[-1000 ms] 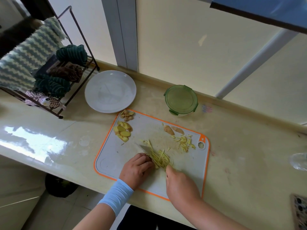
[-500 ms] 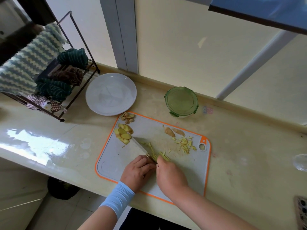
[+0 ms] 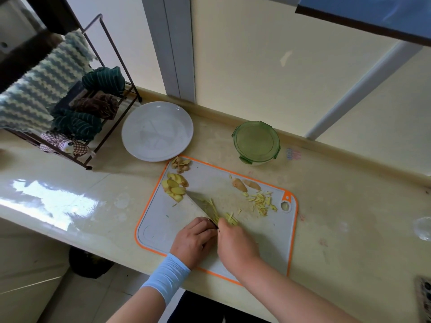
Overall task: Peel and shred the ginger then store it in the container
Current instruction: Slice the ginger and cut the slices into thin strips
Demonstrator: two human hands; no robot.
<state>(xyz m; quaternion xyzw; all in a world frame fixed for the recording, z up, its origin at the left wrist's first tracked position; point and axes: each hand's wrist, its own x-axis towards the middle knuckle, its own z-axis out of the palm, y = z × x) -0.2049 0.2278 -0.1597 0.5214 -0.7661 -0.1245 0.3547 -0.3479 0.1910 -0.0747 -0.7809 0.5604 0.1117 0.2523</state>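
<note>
The left hand (image 3: 194, 237) is gripping the knife (image 3: 198, 202) while the right hand (image 3: 235, 243), pinching or pressing cannot be told, is steadying the ginger strips (image 3: 229, 220) just beside the blade, risking a nicked fingertip. Farther back, the container (image 3: 256, 142) is sitting lidded.

A: Grey cutting board (image 3: 158, 217), orange rim. Pale yellow ginger slices (image 3: 173, 186) and shreds (image 3: 261, 201).
B: Translucent green on the container (image 3: 256, 142); white plate (image 3: 157, 131). Glossy cream surface (image 3: 349, 206).
A: Zigzag towel (image 3: 39, 89) in white and pale green (dark green cloths (image 3: 102, 79), thin pale stripes). Light blue sleeve (image 3: 166, 273).
</note>
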